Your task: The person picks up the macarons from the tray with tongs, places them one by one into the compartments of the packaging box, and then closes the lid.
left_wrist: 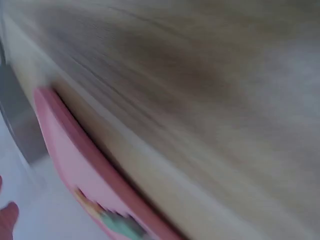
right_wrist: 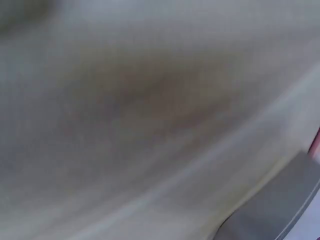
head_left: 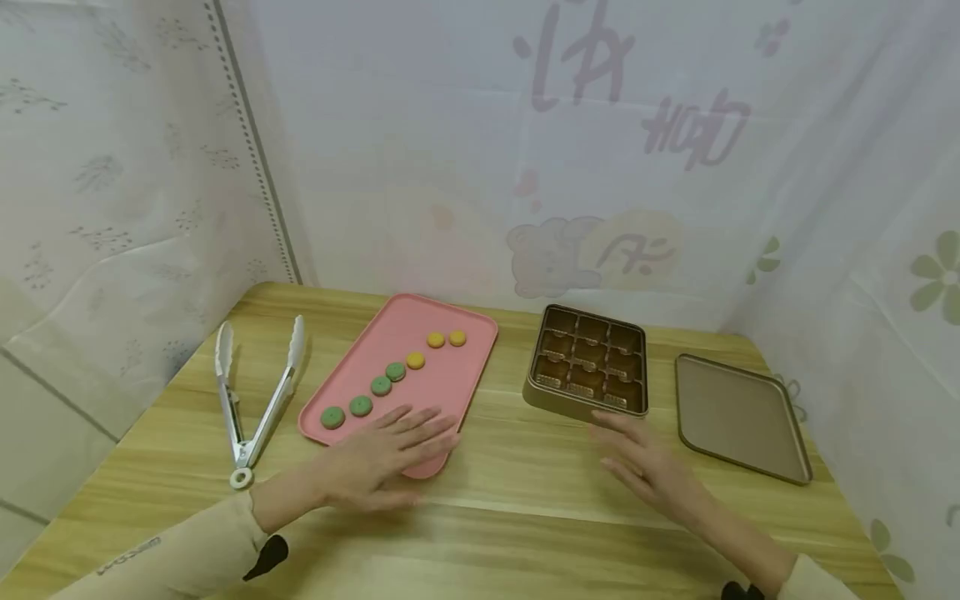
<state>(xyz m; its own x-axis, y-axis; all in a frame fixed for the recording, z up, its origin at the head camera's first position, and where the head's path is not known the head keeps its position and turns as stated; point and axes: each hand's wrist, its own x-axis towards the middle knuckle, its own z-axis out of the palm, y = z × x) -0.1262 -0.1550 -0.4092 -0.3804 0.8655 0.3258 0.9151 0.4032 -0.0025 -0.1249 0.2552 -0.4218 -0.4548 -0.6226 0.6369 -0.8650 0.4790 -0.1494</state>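
My left hand (head_left: pixel 390 454), fingers spread, hovers over the near edge of a pink tray (head_left: pixel 450 387) and holds nothing. On that tray lies a slanting row of several green macarons (head_left: pixel 361 406) and three yellow macarons (head_left: pixel 416 360). My right hand (head_left: pixel 652 471) has its fingers extended, with the fingertips right at the near side of a brown square box (head_left: pixel 570 407). Inside the box is a dark plastic insert (head_left: pixel 588 354) divided into compartments. Both wrist views are blurred; the left one shows the pink tray's edge (left_wrist: pixel 100 170) and part of a fingertip.
Metal tongs (head_left: pixel 255 417) with pale tips lie spread at the left of the wooden table (head_left: pixel 510 542). A flat brown lid (head_left: pixel 738 417) rests at the right, near the table's edge. Printed white cloth (head_left: pixel 420 150) hangs behind and at both sides.
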